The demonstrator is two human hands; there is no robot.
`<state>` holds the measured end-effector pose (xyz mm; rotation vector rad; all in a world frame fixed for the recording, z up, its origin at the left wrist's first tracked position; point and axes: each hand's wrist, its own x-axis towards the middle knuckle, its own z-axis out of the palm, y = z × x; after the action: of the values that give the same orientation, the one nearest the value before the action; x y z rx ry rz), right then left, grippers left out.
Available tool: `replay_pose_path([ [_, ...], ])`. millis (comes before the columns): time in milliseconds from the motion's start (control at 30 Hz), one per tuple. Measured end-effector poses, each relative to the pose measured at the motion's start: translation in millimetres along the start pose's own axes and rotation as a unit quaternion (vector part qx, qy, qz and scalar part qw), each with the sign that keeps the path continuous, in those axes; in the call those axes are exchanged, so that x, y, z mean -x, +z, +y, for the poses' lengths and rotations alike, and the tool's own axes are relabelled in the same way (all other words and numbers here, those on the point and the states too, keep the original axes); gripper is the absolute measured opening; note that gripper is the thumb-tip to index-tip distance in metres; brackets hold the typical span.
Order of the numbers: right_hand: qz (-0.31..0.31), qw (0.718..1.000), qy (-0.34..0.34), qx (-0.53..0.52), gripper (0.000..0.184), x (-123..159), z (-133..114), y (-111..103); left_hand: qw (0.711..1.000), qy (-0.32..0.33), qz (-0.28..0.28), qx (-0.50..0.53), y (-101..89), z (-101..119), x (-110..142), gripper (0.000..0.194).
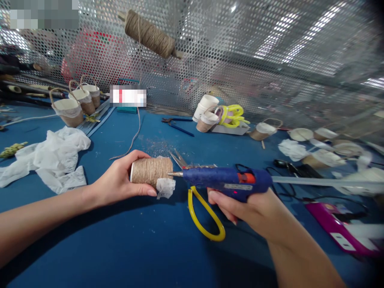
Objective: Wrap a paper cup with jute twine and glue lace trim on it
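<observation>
My left hand (pixel 124 176) is closed round a small paper cup (pixel 147 171) wrapped in brown twine, held on its side. A scrap of white lace (pixel 166 188) hangs at the cup's right end. In my right hand (pixel 240 208) is a blue hot glue gun (pixel 216 178) with a clear glue stick in its back. Its metal nozzle points left and is at the cup's right end, by the lace; whether it touches I cannot tell. Scissors with yellow handles (pixel 207 224) lie behind and below the gun, partly hidden by it.
White lace fabric (pixel 57 160) lies crumpled at left, near several small twine-wrapped baskets (pixel 70 112). Pliers (pixel 178 124) and stacked cups (pixel 205 108) stand farther back. A purple power strip (pixel 339 230) and cords lie at right. A twine spool (pixel 150 34) hangs on the perforated metal wall.
</observation>
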<state>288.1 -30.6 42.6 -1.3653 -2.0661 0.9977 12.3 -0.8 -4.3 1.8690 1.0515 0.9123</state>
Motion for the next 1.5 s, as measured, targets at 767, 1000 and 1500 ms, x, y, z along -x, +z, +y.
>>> replay_pose_path([
  [767, 0.041, 0.998, 0.020, 0.036, 0.039, 10, -5, -2, 0.997, 0.034, 0.019, -0.060, -1.6, -3, -1, 0.063],
  [1000, 0.040, 0.996, 0.019, 0.075, 0.045, 9, -10, -2, 0.997, 0.037, 0.022, -0.062, -1.5, -3, -1, 0.063],
  [1500, 0.036, 0.998, 0.021, 0.053, 0.043, 7, -11, -2, 0.998, 0.033, 0.016, -0.057, -1.3, -3, 0, 0.061],
])
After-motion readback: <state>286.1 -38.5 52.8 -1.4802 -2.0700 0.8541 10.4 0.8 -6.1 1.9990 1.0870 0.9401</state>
